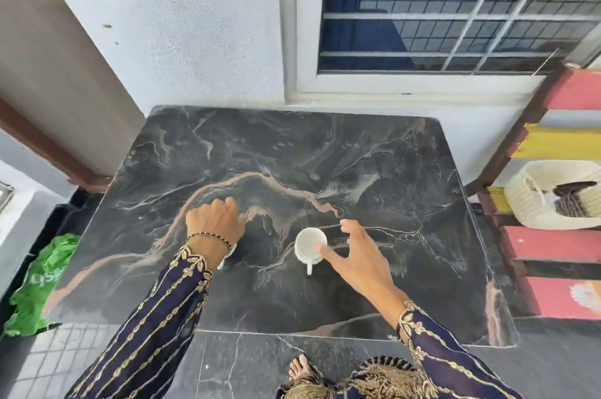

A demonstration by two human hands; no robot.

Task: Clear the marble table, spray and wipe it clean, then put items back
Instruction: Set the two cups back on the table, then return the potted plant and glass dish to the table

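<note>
On black marble worktop (pixel 374 154): white cup (pixel 309 241), upright, mouth up, handle toward the near edge. Stands btwn the two hands, right at the R hand (pixel 354 255). R thumb tip at the cup rim; can't tell if touching. R index tip past the cup's far-right side, apart from it. R fingers (pixel 344 224) spread wide, not closed round anything.

L hand (pixel 214 221) well left of the cup, knuckles up, fingers (pixel 232 203) curled down w/ tips at the worktop. Poking out under the L wrist: small white bit (pixel 226 257), mostly hidden. Can't tell what it is, or whether the L fingers grip it. Beaded bracelet (pixel 211 237) at the L wrist; dark blue sleeves (pixel 156 327) w/ gold trim on both arms.

Far right of the R fingers, off the worktop: cream woven basket (pixel 527 203) on a rack (pixel 559 245) w/ red & yellow slats. Far left of the L fingers, down by the floor: crumpled green bag (pixel 35 278). Beyond both sets of fingertips, past the worktop's far edge: white wall & barred window (pixel 455 8). Back behind the R wrist, below the near edge: bare toes (pixel 300 366) on grey floor tiles.
</note>
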